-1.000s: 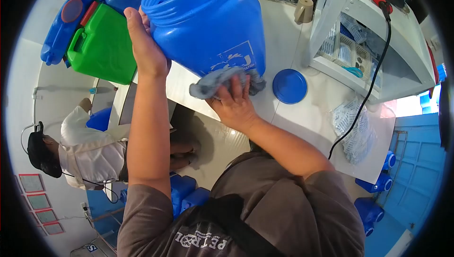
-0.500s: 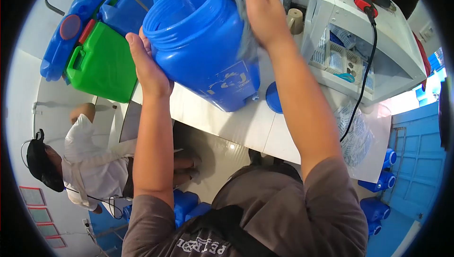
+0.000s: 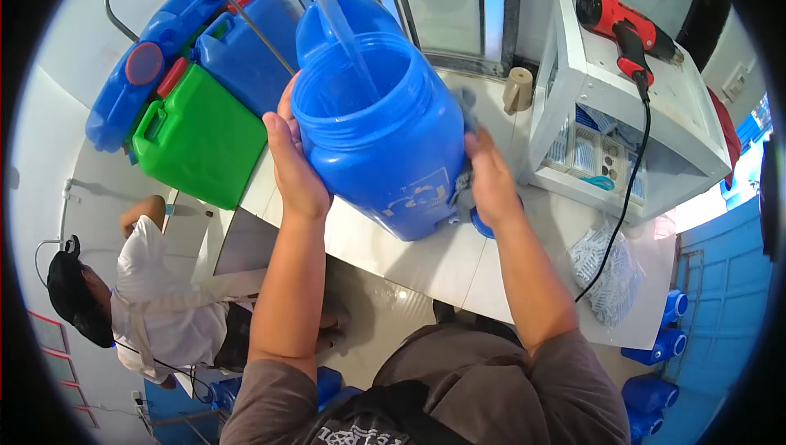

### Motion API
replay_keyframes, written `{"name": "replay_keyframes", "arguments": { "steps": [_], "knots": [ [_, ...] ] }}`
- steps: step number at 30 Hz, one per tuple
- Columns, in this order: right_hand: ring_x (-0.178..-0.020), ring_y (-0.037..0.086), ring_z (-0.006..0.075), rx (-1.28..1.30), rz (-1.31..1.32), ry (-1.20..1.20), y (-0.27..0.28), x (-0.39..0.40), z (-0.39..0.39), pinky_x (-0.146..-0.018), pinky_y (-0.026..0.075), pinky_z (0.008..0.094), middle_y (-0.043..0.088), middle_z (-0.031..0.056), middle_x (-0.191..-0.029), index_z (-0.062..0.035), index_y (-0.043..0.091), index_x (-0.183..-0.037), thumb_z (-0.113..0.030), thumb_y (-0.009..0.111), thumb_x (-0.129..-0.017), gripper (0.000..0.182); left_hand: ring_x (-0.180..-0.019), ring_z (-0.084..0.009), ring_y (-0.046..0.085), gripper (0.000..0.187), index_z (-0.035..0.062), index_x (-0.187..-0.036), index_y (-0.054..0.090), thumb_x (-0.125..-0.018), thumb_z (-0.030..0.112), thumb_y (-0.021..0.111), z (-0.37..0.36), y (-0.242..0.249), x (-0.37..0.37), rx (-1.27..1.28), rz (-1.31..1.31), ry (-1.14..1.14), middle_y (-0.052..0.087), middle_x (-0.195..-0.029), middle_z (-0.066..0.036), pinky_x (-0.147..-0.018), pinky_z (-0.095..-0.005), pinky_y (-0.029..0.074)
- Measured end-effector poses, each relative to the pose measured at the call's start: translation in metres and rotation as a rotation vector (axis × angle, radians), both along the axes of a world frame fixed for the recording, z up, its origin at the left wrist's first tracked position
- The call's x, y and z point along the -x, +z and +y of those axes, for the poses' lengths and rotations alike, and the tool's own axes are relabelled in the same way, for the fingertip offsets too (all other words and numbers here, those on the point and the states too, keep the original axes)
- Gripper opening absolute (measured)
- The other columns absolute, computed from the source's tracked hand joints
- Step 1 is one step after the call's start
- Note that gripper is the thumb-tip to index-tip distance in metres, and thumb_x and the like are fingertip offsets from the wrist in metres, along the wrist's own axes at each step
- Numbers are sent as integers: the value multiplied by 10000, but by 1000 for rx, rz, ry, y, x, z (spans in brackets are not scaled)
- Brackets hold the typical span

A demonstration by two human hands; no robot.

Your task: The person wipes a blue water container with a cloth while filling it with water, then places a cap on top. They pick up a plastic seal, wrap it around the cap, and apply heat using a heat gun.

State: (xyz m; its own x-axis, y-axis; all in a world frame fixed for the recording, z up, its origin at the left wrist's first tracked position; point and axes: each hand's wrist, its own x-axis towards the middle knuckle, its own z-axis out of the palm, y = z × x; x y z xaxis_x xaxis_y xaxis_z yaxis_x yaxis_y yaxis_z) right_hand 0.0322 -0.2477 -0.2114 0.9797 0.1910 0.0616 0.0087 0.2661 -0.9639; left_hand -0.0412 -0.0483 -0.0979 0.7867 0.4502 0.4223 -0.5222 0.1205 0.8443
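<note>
A blue wide-mouthed water jug (image 3: pixel 393 158) stands tilted on the white counter, its round mouth uncapped toward me. My left hand (image 3: pixel 299 171) grips its left side below the neck, thumb up and fingers behind it. At the jug's right side, my right hand (image 3: pixel 494 183) presses a grey cloth (image 3: pixel 463 193), which partly shows between the palm and the wall. A clear tube-like column (image 3: pixel 334 19) comes down from above into the mouth. A worn white label (image 3: pixel 417 198) marks the jug's front. Beside my right wrist lies a blue lid (image 3: pixel 483 222), partly hidden.
Green (image 3: pixel 201 138) and blue jerrycans (image 3: pixel 250 52) crowd the left end. At right, a white shelf unit (image 3: pixel 573 68) carries a red heat gun (image 3: pixel 626 27) with a hanging cord. A plastic bag (image 3: pixel 607 269) lies near the counter's edge. Another person (image 3: pixel 168 298) is at left.
My right hand has slid with the cloth from the jug's upper right shoulder down to its lower right side. My view has shifted, so the jug appears lower.
</note>
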Motion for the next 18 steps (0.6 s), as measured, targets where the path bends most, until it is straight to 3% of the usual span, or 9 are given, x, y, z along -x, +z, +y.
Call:
{"name": "replay_keyframes", "arguments": {
  "steps": [2,4,8,12,15,17,18],
  "knots": [
    [-1050,591,191,-16,-279,97,55,-14,-1,-1000,429,319,629,122,-1212,5,579,-1323,-333,455,-1064,443,-1254,-270,573,774,-5,-1459,427,-1045,632,280,1,1,2,-17,-2,-15,570,-1386,-171,-1093,-399,434],
    [-1235,569,208,14,-30,244,94,-43,9,-1063,437,329,573,156,-1395,30,496,-1441,-356,508,-1049,550,-1257,-267,569,771,-5,-1461,422,-1046,629,280,3,0,2,-35,-1,-31,570,-1385,-169,-1093,-397,432],
    [-1187,597,195,-21,41,467,71,-151,74,-1005,487,331,607,132,-1351,-8,532,-1421,-360,471,-1069,502,-1260,-262,564,768,-1,-1462,419,-1045,629,284,7,-4,0,-89,-1,6,565,-1388,-164,-1087,-395,435],
    [-1181,574,194,-119,-687,346,112,-184,119,-1021,449,334,630,109,-1294,-9,575,-1366,-489,503,-1039,585,-1261,-262,565,759,-5,-1454,429,-1047,621,290,9,-8,-2,-67,-6,35,567,-1386,-166,-1086,-395,438],
    [-1193,564,203,-140,-565,414,114,-178,118,-1042,434,338,622,121,-1307,-2,571,-1368,-499,518,-1033,601,-1365,-264,474,806,-27,-1503,354,-1042,628,265,4,0,3,-94,23,-19,498,-1463,-172,-1160,-396,348],
    [-1200,562,213,-212,-548,447,90,-175,108,-1063,420,346,615,136,-1317,0,560,-1385,-500,491,-1041,612,-1355,-270,486,813,-33,-1499,360,-1038,632,281,3,-1,2,-68,52,-2,505,-1458,-179,-1151,-400,367],
    [-1212,559,221,-195,-345,420,72,-166,97,-1068,416,347,607,145,-1335,4,549,-1397,-496,465,-1048,616,-1346,-271,496,813,-35,-1494,366,-1037,633,286,2,2,4,-74,45,7,510,-1452,-182,-1141,-401,381]
  ]
}}
